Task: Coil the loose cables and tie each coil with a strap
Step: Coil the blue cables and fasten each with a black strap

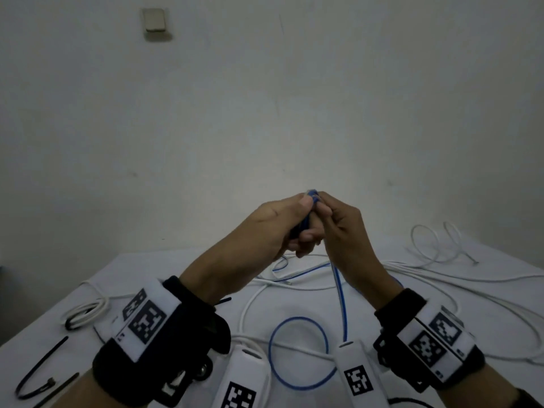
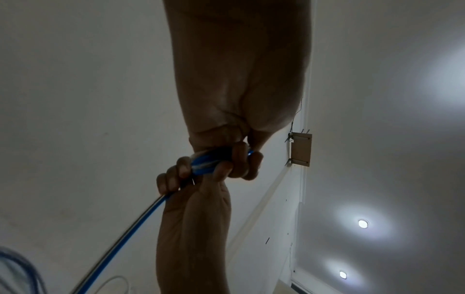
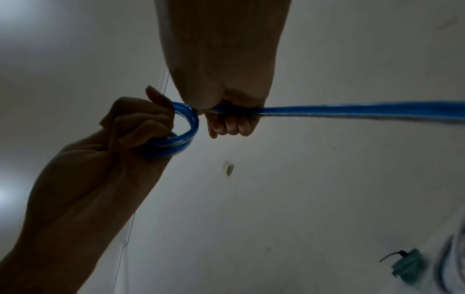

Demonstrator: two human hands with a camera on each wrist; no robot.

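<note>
Both hands are raised together above the white table point(image 1: 141, 266). My left hand point(image 1: 282, 228) grips a small coil of blue cable point(image 3: 187, 127), its fingers curled through the loops. Right beside it, my right hand point(image 1: 341, 228) is closed round the free strand of the same blue cable point(image 1: 338, 287). That strand drops to the table and ends in a loose ring point(image 1: 298, 351). In the left wrist view the blue cable point(image 2: 203, 163) is bunched between the fingers of both hands. Black straps point(image 1: 44, 363) lie at the table's left front.
Long loose white cables point(image 1: 426, 278) sprawl over the middle and right of the table. A white coil point(image 1: 85, 315) bound with a black strap lies at the left. A bare wall stands close behind. A teal object point(image 3: 407, 266) shows low in the right wrist view.
</note>
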